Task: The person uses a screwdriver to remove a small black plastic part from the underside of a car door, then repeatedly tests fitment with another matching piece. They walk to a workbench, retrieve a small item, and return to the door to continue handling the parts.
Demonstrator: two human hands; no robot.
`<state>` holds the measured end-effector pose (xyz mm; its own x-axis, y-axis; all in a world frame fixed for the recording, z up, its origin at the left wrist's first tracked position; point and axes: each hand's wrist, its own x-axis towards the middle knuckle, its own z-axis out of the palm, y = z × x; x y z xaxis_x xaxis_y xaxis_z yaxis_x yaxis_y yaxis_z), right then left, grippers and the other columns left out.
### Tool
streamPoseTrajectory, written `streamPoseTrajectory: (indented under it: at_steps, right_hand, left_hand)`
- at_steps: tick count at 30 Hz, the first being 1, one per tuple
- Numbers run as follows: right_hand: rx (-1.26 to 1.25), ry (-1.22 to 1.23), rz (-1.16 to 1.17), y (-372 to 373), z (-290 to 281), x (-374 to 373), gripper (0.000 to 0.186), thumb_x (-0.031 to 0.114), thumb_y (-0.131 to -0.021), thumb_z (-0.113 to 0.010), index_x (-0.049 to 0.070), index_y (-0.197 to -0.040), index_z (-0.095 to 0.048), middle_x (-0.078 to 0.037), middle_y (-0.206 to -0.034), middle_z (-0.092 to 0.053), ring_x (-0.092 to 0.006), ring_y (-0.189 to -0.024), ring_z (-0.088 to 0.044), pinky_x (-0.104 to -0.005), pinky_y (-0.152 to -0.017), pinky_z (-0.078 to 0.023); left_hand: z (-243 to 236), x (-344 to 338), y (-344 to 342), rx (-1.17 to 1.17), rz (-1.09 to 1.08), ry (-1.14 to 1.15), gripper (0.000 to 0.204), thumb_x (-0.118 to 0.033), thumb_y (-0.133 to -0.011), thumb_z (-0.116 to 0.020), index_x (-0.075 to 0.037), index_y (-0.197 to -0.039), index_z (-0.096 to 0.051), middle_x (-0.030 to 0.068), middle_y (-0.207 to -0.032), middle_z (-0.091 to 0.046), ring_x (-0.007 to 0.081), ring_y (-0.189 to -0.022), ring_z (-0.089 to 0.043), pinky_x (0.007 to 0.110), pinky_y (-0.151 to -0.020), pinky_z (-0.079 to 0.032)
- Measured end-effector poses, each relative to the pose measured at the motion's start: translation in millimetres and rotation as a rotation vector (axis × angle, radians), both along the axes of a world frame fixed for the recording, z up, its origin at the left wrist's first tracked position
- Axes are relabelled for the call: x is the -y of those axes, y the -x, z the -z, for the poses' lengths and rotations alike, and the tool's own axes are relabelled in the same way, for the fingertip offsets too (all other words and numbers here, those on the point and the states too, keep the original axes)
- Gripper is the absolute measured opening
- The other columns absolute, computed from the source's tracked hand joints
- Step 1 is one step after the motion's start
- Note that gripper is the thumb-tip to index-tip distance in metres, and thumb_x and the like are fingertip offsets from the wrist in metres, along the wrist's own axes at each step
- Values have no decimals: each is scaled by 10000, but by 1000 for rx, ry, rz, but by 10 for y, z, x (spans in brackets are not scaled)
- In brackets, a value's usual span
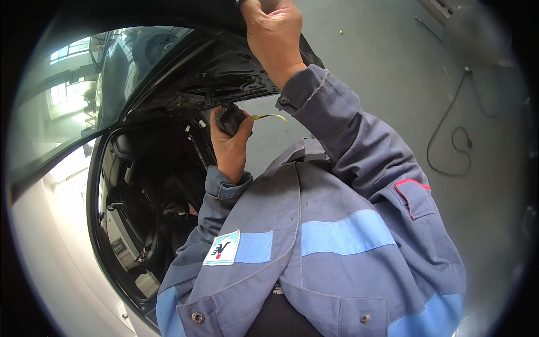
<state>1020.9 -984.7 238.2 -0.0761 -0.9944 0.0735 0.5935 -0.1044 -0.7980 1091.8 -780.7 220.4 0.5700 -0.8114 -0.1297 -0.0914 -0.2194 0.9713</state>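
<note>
My left hand [229, 147] is raised in front of my chest, its fingers and thumb closed round a small black boxy part [231, 119]. A thin, curved yellow strip [272, 116] sticks out to the right from beside that part. Just beyond it is a dark car door [219, 70] with ribs and openings on its surface. Farther up, my right hand [275, 33] reaches to the door's far edge at the top of the view. Its fingers are curled, and their tips are cut off or hidden, so what they grip does not show clearly.
Left of me is the car's open doorway [96, 219], with a dark seat and interior [154, 213] inside. Window glass [118, 73] spans the upper left. On the grey-green floor [387, 73] to the right lies a looped dark cable [429, 151]. A small yellow bit [341, 32] lies farther off.
</note>
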Motion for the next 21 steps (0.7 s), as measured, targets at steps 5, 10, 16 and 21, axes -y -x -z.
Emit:
streamPoseTrajectory:
  at_steps: [5, 10, 16, 21]
  right_hand:
    - [-97, -30, 40, -4, 79, 42, 147, 129, -927, -650, -13, -940, -613, -32, -749, -612, -96, -684, -540, -276, -625, -471]
    - [-101, -46, 24, 32, 188, 28, 161, 146, -927, -635, -9, -965, -616, -59, -791, -630, -124, -719, -565, -297, -668, -490]
    - [-121, 27, 164, 40, 176, -41, 205, 178, -940, -652, -13, -1007, -621, -96, -870, -663, -160, -787, -616, -310, -738, -514]
    - [-182, -31, 62, 84, 145, -18, 241, 215, -968, -667, -16, -1021, -626, -95, -862, -670, -162, -795, -621, -312, -748, -515]
  left_hand:
    - [-1, -18, 5, -19, 16, 1, 407, 34, -885, -698, -54, -1236, -513, 40, -1034, -636, 125, -954, -593, 262, -863, -473]
    - [5, -23, 11, -40, 0, 3, 412, 18, -890, -708, -53, -1245, -511, 37, -1039, -636, 120, -948, -593, 259, -859, -476]
    - [5, -14, 10, -50, -3, 1, 406, 20, -894, -707, -57, -1243, -515, 33, -1041, -636, 116, -945, -592, 259, -858, -477]
    - [24, -13, -2, -44, 17, 14, 405, 15, -893, -714, -59, -1239, -517, 33, -1037, -637, 118, -946, -593, 259, -861, -475]
